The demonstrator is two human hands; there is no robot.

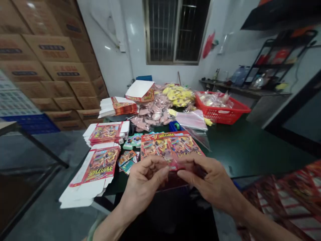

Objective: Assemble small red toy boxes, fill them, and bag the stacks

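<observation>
Left hand: The left hand (144,185) was curled narrow, with its fingertips (160,164) pressed against a small red piece (173,164).

Right hand: The right hand (213,180) was also held narrow, and the piece was pinched from the opposite side.

Held piece: The piece was gripped between both hands, just above the near edge of a dark green table (250,150). Its exact form was too small to be made out.

Directly beyond the hands: A printed red-and-yellow card sheet (170,145) was laid flat, its near edge hidden by the hands.

Left side of the table: Stacks of printed box blanks (100,167) were piled, and small printed cards (127,159) were scattered beside them.

Far end of the table: A folded white-and-red carton (140,91) was placed near heaps of pink packets (152,113) and yellow packets (178,94). A red plastic basket (220,115) was set to their right.

Surroundings: Stacked cardboard cartons (50,67) were ranged along the left wall, and a barred window (174,31) was set in the far wall.
</observation>
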